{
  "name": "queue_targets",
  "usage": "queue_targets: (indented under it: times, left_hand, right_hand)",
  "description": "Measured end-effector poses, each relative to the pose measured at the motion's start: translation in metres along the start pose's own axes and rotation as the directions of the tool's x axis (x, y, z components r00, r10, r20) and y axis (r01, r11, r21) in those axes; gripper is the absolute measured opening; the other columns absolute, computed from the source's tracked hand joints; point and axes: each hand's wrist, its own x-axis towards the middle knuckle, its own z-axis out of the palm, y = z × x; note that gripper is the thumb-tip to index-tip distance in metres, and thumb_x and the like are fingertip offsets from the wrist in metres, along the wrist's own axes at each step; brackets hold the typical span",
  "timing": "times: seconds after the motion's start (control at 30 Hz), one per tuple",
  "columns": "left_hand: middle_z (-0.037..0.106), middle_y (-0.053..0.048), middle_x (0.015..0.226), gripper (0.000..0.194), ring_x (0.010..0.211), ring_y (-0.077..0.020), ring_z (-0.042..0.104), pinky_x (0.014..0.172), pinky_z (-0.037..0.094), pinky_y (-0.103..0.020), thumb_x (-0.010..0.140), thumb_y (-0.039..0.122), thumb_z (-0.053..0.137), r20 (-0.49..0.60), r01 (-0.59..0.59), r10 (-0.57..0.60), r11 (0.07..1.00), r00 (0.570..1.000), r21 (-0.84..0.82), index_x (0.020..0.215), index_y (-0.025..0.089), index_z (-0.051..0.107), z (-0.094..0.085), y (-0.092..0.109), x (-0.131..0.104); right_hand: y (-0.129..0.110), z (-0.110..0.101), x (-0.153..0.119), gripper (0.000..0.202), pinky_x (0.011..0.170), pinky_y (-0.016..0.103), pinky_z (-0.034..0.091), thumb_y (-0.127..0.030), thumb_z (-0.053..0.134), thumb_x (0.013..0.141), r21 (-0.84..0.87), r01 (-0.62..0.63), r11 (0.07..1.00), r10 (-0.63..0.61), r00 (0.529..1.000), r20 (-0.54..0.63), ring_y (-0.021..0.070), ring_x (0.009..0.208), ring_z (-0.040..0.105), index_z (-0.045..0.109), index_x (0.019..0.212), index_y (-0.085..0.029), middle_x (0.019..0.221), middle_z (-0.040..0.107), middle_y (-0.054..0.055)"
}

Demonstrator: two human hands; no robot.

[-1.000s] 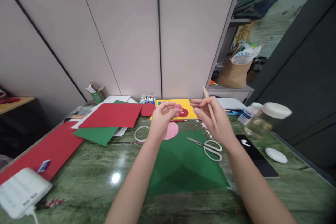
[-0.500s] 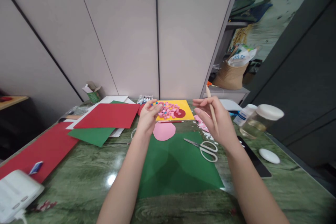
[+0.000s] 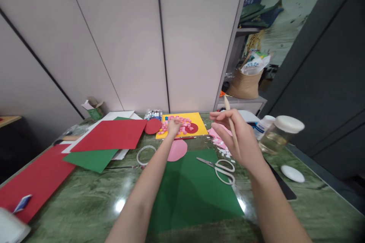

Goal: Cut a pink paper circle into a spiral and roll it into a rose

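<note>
My left hand (image 3: pixel 174 126) reaches out to the heap of small pink pieces (image 3: pixel 185 123) on the yellow sheet (image 3: pixel 199 120). Its fingers are drawn together among the pieces; whatever is between them is too small to make out. In my right hand (image 3: pixel 238 133) a pale, pointed wooden stick (image 3: pixel 232 125) is held upright, resting against the palm, above the table. Below the yellow sheet lie a red pencil (image 3: pixel 186 138) and a pink paper circle (image 3: pixel 178 150), partly behind my left arm. White-handled scissors (image 3: pixel 218 169) rest on a green sheet (image 3: pixel 188 193).
To the left are red sheets (image 3: pixel 111 134), a tape roll (image 3: pixel 145 155) and a red paper circle (image 3: pixel 153 126). Pink paper scraps (image 3: pixel 218 136) lie near my right hand. On the right stand a lidded jar (image 3: pixel 281 134) and a white oval object (image 3: pixel 292 173).
My left hand has moved forward and down from in front of the yellow sheet onto the pink pieces. My right hand keeps holding the stick. The view has shifted slightly.
</note>
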Motion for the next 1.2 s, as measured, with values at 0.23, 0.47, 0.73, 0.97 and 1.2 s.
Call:
queue_targets:
  times: [0.23,0.47,0.73,0.97,1.2]
  left_hand:
    - [0.057,-0.010,0.117,0.033,0.100,-0.0200,0.059,0.084,0.051,-0.041,0.088,0.032,0.053,0.177,-0.178,0.099,0.840,0.979,0.513,0.116,0.015,0.054,-0.007,-0.017,0.007]
    - [0.057,-0.009,0.117,0.032,0.101,-0.0204,0.058,0.085,0.050,-0.042,0.088,0.032,0.053,0.394,-0.419,0.167,0.530,0.904,0.737,0.115,0.015,0.055,-0.038,-0.023,-0.027]
    - [0.057,-0.010,0.117,0.033,0.101,-0.0205,0.059,0.085,0.051,-0.042,0.088,0.032,0.053,0.514,-0.541,0.171,0.212,0.841,0.814,0.116,0.015,0.054,-0.043,-0.030,-0.049]
    - [0.057,-0.010,0.117,0.033,0.102,-0.0211,0.058,0.086,0.050,-0.043,0.088,0.032,0.054,0.607,-0.624,0.193,0.032,0.771,0.781,0.116,0.014,0.054,-0.048,-0.036,-0.051]
    - [0.057,-0.010,0.117,0.032,0.102,-0.0210,0.058,0.086,0.050,-0.043,0.088,0.032,0.054,0.632,-0.640,0.194,-0.026,0.750,0.768,0.115,0.014,0.055,-0.050,-0.035,-0.061]
  right_hand:
    - [-0.002,-0.004,0.001,0.016,0.081,0.035,0.048,-0.033,0.055,0.088,-0.120,0.038,0.992,-0.035,0.999,0.021,0.0219,0.097,0.064,0.045,0.094,-0.022,0.108,0.065,0.010]
    - [-0.003,-0.003,0.002,0.014,0.075,0.030,0.047,-0.032,0.053,0.089,-0.185,0.055,0.981,-0.042,0.996,0.077,0.0201,0.089,0.065,0.046,0.096,-0.021,0.105,0.065,0.009]
    - [-0.007,0.002,0.000,0.011,0.073,0.028,0.046,-0.028,0.052,0.089,-0.224,0.091,0.970,-0.055,0.986,0.160,0.0193,0.090,0.065,0.049,0.096,-0.020,0.107,0.066,0.009]
    - [-0.007,0.003,0.001,0.014,0.073,0.029,0.046,-0.032,0.052,0.090,-0.253,0.104,0.962,-0.061,0.983,0.173,0.0189,0.086,0.065,0.050,0.098,-0.020,0.107,0.066,0.009]
    - [-0.009,0.003,-0.001,0.012,0.072,0.029,0.047,-0.031,0.049,0.092,-0.246,0.125,0.961,-0.070,0.973,0.220,0.0185,0.086,0.064,0.050,0.097,-0.020,0.105,0.067,0.009]
